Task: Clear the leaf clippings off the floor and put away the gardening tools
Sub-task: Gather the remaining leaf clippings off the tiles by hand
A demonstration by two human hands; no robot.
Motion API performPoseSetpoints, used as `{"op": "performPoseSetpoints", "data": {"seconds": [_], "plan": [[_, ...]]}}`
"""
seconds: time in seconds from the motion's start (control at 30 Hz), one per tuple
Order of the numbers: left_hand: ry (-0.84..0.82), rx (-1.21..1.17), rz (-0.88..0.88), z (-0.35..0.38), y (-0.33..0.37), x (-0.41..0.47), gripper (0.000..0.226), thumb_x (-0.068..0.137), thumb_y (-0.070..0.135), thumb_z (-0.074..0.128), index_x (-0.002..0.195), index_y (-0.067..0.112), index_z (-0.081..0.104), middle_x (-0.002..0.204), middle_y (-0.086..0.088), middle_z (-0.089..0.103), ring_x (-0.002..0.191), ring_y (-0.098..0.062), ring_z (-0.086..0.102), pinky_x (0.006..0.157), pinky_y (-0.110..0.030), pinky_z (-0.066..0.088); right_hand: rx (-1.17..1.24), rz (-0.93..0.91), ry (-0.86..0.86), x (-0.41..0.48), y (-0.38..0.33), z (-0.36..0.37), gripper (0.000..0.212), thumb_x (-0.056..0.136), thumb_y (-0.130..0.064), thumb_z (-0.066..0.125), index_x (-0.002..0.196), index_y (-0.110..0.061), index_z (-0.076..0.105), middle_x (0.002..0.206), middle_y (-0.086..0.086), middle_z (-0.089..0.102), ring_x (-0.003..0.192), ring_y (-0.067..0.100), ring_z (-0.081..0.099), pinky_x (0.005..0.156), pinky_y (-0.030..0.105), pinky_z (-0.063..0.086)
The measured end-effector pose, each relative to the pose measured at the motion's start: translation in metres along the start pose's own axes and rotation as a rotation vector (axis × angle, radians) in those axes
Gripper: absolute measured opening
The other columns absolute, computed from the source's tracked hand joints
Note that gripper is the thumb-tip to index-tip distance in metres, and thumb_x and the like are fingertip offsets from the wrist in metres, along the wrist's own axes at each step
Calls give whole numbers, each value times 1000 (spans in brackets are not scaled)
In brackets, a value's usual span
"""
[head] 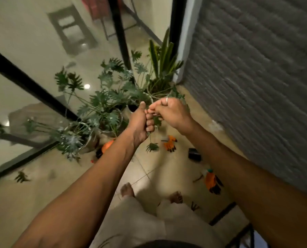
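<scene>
Gripping leaf clippings (152,146) in left hand (140,122), long axis vertical; pinching their top with right hand (170,111). Stray clipping (21,177) on floor (145,167), down-left.

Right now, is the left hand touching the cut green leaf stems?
Touching: the head view shows the left hand curled round the cut green leaf stems.
</scene>
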State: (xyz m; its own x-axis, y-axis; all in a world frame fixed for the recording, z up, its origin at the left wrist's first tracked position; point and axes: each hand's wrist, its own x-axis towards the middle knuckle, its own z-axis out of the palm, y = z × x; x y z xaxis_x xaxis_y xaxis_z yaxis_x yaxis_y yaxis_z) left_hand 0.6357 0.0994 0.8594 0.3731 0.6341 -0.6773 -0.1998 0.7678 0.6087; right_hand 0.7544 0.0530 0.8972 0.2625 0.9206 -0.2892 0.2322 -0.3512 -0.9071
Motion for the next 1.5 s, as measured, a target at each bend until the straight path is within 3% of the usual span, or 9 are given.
{"op": "performPoseSetpoints", "data": {"seconds": [0.1, 0.23, 0.5, 0.67, 0.8, 1.03, 1.2, 1.3, 1.5], "plan": [[58, -70, 66, -57, 32, -24, 49, 110, 48, 32, 69, 22, 41, 50, 7, 34, 36, -7, 24, 31, -15, 17, -66, -62, -96, 1, -37, 57, 15, 84, -19, 64, 85, -17, 79, 83, -3, 78, 87, 14, 73, 82, 37, 58], [158, -157, 154, -145, 67, -66, 48, 110, 47, 33, 68, 23, 39, 50, 7, 33, 36, -7, 24, 34, -15, 14, -86, -141, -247, -6, -81, 147, 14, 76, -26, 61, 74, -27, 76, 77, -11, 76, 81, 5, 70, 74, 27, 55], [362, -439, 325, -357, 112, -190, 49, 110, 48, 33, 67, 23, 39, 48, 8, 33, 32, -6, 24, 32, -14, 13, -91, -251, -579, -57, -160, 376, 22, 83, -12, 59, 79, -23, 78, 81, -6, 77, 80, 5, 70, 84, 34, 58], [566, -667, 444, -466, 111, -268, 48, 110, 46, 34, 67, 24, 38, 46, 8, 32, 32, -5, 22, 34, -13, 11, -103, -280, -853, -105, -194, 504, 24, 88, -6, 57, 88, -18, 78, 90, 0, 79, 93, 14, 73, 74, 28, 57], [710, -855, 507, -531, 97, -310, 45, 109, 46, 36, 70, 23, 38, 46, 8, 31, 32, -5, 23, 34, -14, 12, -165, -291, -1057, -133, -206, 587, 23, 91, -8, 58, 87, -20, 76, 92, 1, 78, 92, 14, 73, 78, 36, 58], [865, -1056, 539, -617, 96, -344, 43, 108, 48, 38, 71, 25, 38, 47, 8, 34, 32, -6, 27, 31, -15, 15, -250, -258, -1305, -148, -224, 700, 21, 94, -5, 54, 101, -7, 74, 98, 4, 78, 95, 15, 73, 82, 34, 57], [1001, -1130, 586, -667, 129, -356, 42, 109, 44, 38, 71, 25, 38, 48, 7, 35, 34, -6, 28, 35, -15, 16, -346, -387, -1466, -145, -259, 773, 28, 86, 2, 56, 81, -17, 75, 86, 3, 78, 74, 2, 68, 65, 14, 48], [1093, -1142, 621, -697, 153, -368, 43, 108, 43, 41, 68, 24, 40, 50, 5, 36, 36, -8, 30, 37, -17, 19, -387, -429, -1559, -145, -287, 818, 31, 87, 2, 56, 77, -21, 74, 88, 6, 79, 76, 4, 69, 64, 10, 46], [1206, -1190, 663, -763, 177, -402, 40, 106, 40, 44, 71, 21, 48, 56, 3, 41, 44, -10, 33, 42, -21, 22, -411, -548, -1688, -160, -315, 913, 18, 93, -12, 61, 89, -10, 78, 87, 4, 77, 88, 16, 72, 76, 28, 54]]}}
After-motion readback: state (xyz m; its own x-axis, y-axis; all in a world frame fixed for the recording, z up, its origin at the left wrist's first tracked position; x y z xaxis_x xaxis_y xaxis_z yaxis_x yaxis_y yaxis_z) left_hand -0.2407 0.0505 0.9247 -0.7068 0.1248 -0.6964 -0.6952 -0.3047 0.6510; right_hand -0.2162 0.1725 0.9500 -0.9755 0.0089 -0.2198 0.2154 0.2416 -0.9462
